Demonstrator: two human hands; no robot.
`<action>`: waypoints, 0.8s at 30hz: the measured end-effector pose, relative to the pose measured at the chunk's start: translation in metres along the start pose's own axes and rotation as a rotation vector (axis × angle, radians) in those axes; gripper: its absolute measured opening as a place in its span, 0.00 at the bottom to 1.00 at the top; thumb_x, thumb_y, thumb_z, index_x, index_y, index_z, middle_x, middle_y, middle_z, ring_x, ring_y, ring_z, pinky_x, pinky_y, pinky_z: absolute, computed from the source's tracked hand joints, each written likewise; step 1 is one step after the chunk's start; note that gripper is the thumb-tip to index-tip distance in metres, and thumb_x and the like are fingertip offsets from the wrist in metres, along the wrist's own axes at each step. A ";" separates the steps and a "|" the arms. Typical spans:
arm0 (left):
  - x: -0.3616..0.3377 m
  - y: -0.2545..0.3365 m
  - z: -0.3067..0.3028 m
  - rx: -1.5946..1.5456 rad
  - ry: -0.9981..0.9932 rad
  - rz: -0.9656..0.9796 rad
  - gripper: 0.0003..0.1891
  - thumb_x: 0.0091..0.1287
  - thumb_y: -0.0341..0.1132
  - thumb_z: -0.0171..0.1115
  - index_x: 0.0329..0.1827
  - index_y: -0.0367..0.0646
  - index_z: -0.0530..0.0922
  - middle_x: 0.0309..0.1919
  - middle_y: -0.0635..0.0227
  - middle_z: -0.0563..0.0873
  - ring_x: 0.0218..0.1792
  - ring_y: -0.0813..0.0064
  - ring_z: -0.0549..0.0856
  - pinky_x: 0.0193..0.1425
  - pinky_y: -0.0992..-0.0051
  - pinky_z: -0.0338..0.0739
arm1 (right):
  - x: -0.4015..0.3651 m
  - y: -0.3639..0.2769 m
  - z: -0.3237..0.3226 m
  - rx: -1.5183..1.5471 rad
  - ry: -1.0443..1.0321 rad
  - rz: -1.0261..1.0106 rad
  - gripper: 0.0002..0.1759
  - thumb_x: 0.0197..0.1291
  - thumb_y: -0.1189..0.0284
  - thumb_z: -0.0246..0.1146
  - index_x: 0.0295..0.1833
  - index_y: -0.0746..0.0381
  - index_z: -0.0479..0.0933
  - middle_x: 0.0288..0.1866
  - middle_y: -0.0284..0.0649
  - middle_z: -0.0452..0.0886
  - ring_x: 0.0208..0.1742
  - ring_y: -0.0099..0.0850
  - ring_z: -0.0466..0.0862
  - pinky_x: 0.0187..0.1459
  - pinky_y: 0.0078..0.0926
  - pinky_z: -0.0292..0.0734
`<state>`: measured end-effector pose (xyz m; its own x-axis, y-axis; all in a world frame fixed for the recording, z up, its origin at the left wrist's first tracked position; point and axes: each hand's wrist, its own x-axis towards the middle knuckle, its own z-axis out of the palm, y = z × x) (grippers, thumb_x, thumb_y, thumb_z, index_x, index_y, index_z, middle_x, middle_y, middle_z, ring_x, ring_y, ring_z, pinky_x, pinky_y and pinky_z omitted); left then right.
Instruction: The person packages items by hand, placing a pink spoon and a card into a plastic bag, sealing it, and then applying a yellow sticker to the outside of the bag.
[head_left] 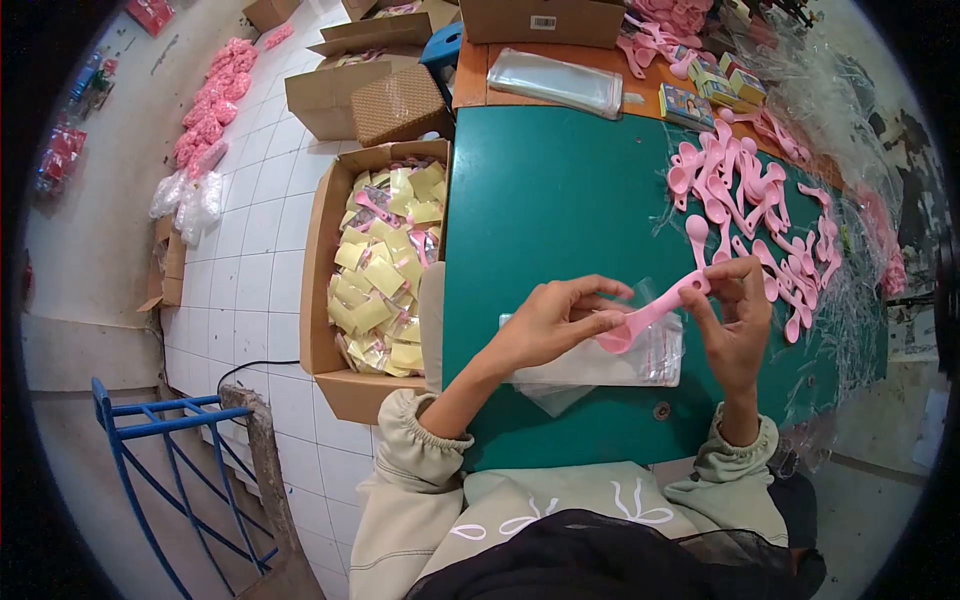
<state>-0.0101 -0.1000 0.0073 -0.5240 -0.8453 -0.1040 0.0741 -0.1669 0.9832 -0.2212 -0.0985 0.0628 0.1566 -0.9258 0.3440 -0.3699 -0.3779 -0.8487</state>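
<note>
My right hand (735, 322) pinches the handle end of a pink measuring spoon (655, 308) between thumb and fingers. The spoon slants down to the left, its bowl close to the thumb of my left hand (560, 322). My left fingers are curled at a clear plastic bag (645, 292), whose film shows around the spoon; the exact grip is partly hidden. Beneath my hands lies a stack of clear bags (655, 368) with a white backing, on the green table top (560, 205). Beyond my right hand spreads a pile of pink spoons (735, 185).
Left of the table stands a cardboard box (322, 275) full of packets with yellow cards. More clear sleeves (556, 82) and small boxes (687, 106) are at the far edge. Crumpled plastic (850, 310) lines the right side. A blue metal frame (160, 430) stands lower left.
</note>
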 end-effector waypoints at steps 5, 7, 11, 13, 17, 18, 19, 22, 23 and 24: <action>-0.006 0.010 -0.007 -0.011 -0.046 -0.051 0.17 0.72 0.39 0.52 0.51 0.33 0.78 0.38 0.67 0.84 0.37 0.82 0.81 0.45 0.79 0.78 | 0.009 0.000 -0.004 0.018 0.048 -0.078 0.13 0.54 0.77 0.68 0.41 0.67 0.70 0.35 0.38 0.79 0.35 0.22 0.80 0.39 0.16 0.74; -0.006 0.011 -0.007 -0.028 0.002 0.021 0.17 0.72 0.39 0.51 0.51 0.33 0.78 0.39 0.65 0.85 0.38 0.81 0.82 0.44 0.79 0.79 | 0.014 0.000 -0.005 0.008 -0.050 -0.135 0.15 0.55 0.70 0.68 0.40 0.66 0.71 0.39 0.39 0.79 0.37 0.25 0.80 0.40 0.20 0.75; -0.011 0.025 -0.004 -0.224 0.104 0.072 0.17 0.73 0.39 0.49 0.50 0.33 0.78 0.38 0.62 0.84 0.38 0.79 0.83 0.46 0.77 0.80 | 0.035 -0.023 0.000 -0.142 -0.451 -0.416 0.24 0.57 0.50 0.60 0.40 0.62 0.75 0.49 0.41 0.79 0.51 0.35 0.77 0.48 0.33 0.74; -0.017 0.033 -0.004 -0.299 0.125 0.073 0.18 0.73 0.39 0.49 0.51 0.31 0.78 0.40 0.60 0.84 0.41 0.75 0.84 0.48 0.75 0.80 | 0.054 -0.023 0.002 -0.098 -0.638 -0.508 0.26 0.58 0.45 0.57 0.41 0.60 0.78 0.52 0.42 0.79 0.58 0.38 0.73 0.51 0.39 0.72; -0.028 0.041 -0.011 -0.334 0.105 0.144 0.18 0.73 0.38 0.48 0.50 0.29 0.76 0.41 0.56 0.84 0.45 0.70 0.84 0.49 0.73 0.81 | 0.157 0.035 -0.035 -0.124 -0.575 -0.266 0.18 0.64 0.57 0.56 0.41 0.60 0.82 0.44 0.40 0.83 0.51 0.31 0.78 0.49 0.28 0.73; -0.031 0.043 -0.011 -0.336 0.106 0.162 0.18 0.74 0.38 0.48 0.50 0.29 0.76 0.41 0.56 0.84 0.45 0.70 0.84 0.49 0.73 0.81 | 0.192 0.078 -0.047 -0.312 -0.397 -0.196 0.18 0.63 0.60 0.57 0.38 0.65 0.81 0.37 0.41 0.84 0.41 0.29 0.81 0.44 0.24 0.73; -0.034 0.045 -0.010 -0.337 0.107 0.183 0.17 0.74 0.37 0.47 0.49 0.28 0.76 0.41 0.55 0.84 0.45 0.69 0.84 0.49 0.72 0.81 | 0.213 0.107 -0.056 -0.481 -0.209 -0.110 0.18 0.61 0.61 0.59 0.38 0.68 0.79 0.34 0.42 0.83 0.37 0.31 0.82 0.40 0.27 0.74; -0.044 0.050 -0.011 -0.308 0.130 0.232 0.17 0.74 0.36 0.47 0.48 0.28 0.77 0.41 0.53 0.84 0.45 0.68 0.84 0.49 0.71 0.82 | 0.264 0.212 -0.093 -0.714 0.018 0.066 0.22 0.51 0.57 0.66 0.36 0.68 0.79 0.29 0.45 0.83 0.30 0.30 0.82 0.33 0.29 0.74; -0.045 0.051 -0.012 -0.295 0.141 0.246 0.16 0.74 0.35 0.47 0.48 0.28 0.77 0.41 0.52 0.84 0.45 0.67 0.84 0.49 0.70 0.82 | 0.269 0.224 -0.095 -0.727 0.058 0.068 0.21 0.50 0.57 0.67 0.34 0.69 0.79 0.27 0.45 0.83 0.28 0.30 0.82 0.32 0.30 0.74; -0.045 0.051 -0.013 -0.309 0.147 0.251 0.16 0.74 0.35 0.47 0.48 0.28 0.77 0.41 0.52 0.84 0.45 0.67 0.84 0.49 0.70 0.82 | 0.273 0.230 -0.095 -0.741 0.096 0.071 0.21 0.48 0.57 0.67 0.31 0.69 0.80 0.25 0.44 0.82 0.27 0.30 0.81 0.31 0.31 0.73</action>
<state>0.0287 -0.0767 0.0598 -0.3322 -0.9389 0.0902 0.4468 -0.0724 0.8917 -0.3504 -0.4385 -0.0009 0.0410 -0.9316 0.3611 -0.9011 -0.1906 -0.3894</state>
